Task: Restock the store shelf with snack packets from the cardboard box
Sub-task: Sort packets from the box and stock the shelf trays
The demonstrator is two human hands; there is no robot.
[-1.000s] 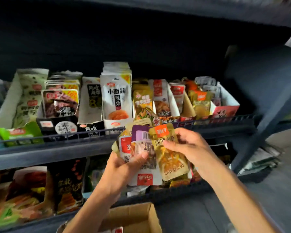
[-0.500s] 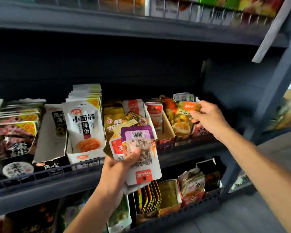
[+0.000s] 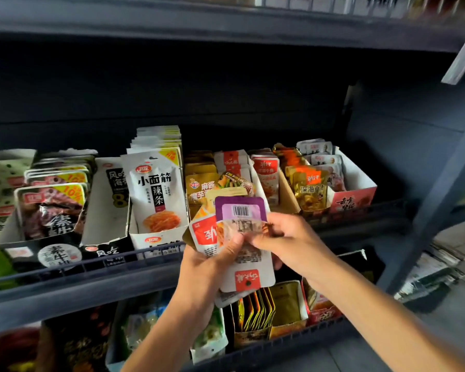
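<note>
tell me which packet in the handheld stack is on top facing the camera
The purple-topped packet with the barcode. It overlaps the red-labelled packet to its left, and both hands, left and right, pinch it.

Shiny foil and plastic everywhere, sitting on matt dark metal

The purple-topped packet [image 3: 246,237] on top of the fanned stack looks like smooth, glossy plastic film with a see-through middle, and the gold packets [image 3: 308,189] near the shelf's right end have that reflective foil look. The white noodle-strip packets [image 3: 156,189] are smoother and less shiny. The display boxes [image 3: 356,196] look like thin matt cardboard with torn, rough edges. The shelf [image 3: 91,291] and its wire front rail [image 3: 118,260] look like painted metal, dull dark blue-grey.
</note>
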